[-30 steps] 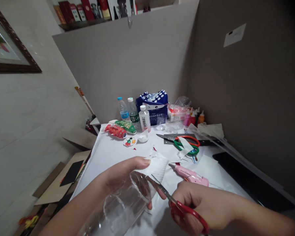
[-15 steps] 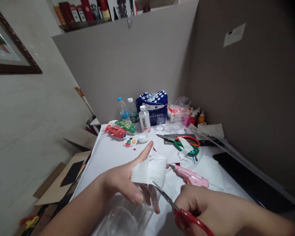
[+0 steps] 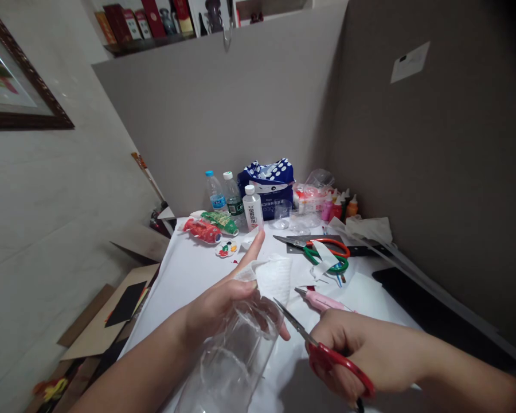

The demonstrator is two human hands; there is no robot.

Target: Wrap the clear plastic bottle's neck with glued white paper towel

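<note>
My left hand is wrapped round a clear plastic bottle that lies tilted toward me. A white textured piece of tissue or cloth covers the bottle's far end, and my thumb presses on its near edge. In my right hand are red-handled scissors. Their narrow blades look almost closed and point at the white piece's lower right edge; whether they touch it I cannot tell. Just beyond my right hand lies a pink hot glue gun, partly hidden by it.
Large shears with red and green handles lie farther back. Several bottles, a blue bag and paint bottles stand along the partition. Red and green fish-shaped pieces and a paint palette sit at back left.
My left thumb has moved up from the bottle onto the white piece, whose edge is now folded back. The scissors have shifted slightly right.
</note>
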